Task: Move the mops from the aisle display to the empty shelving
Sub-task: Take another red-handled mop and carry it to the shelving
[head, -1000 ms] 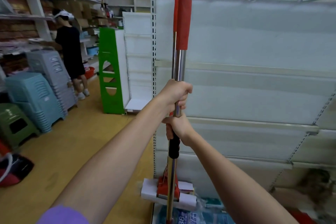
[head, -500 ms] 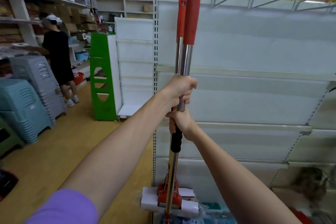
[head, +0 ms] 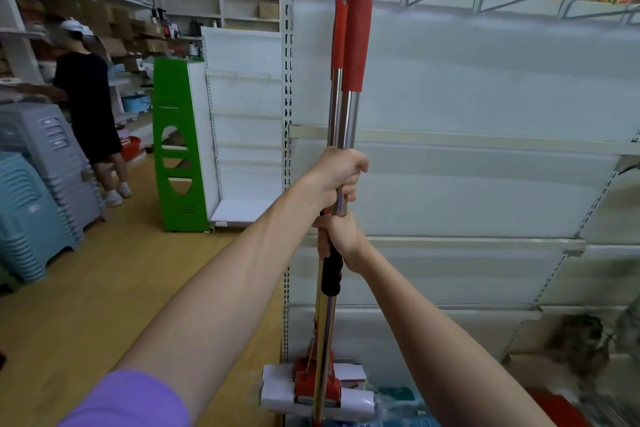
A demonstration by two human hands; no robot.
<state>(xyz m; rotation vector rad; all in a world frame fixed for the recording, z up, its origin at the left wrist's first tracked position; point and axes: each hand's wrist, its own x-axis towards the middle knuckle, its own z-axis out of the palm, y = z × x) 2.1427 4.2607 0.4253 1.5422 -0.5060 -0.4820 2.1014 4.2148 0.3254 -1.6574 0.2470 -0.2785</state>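
Two mops stand upright and pressed together in front of me, with steel poles [head: 347, 114], red top grips [head: 358, 31] and white sponge heads [head: 277, 395] in red brackets low down. My left hand [head: 341, 173] grips both poles at mid height. Just below it, my right hand [head: 341, 239] grips them above a black sleeve [head: 331, 276]. The empty white shelving [head: 485, 184] is directly behind the mops, and the red grips reach up to its top edge.
A person in black [head: 86, 107] stands at the left by stacked grey and blue plastic stools [head: 38, 191]. A green-sided white shelf unit [head: 180, 149] stands further down the wooden-floored aisle [head: 86, 305]. Blue packaged goods [head: 398, 406] lie at the shelving's foot.
My view has turned right and drawn closer to the shelving; the stools and the person slid left. Both hands keep the same hold, and the mop tops sit higher against the shelving.
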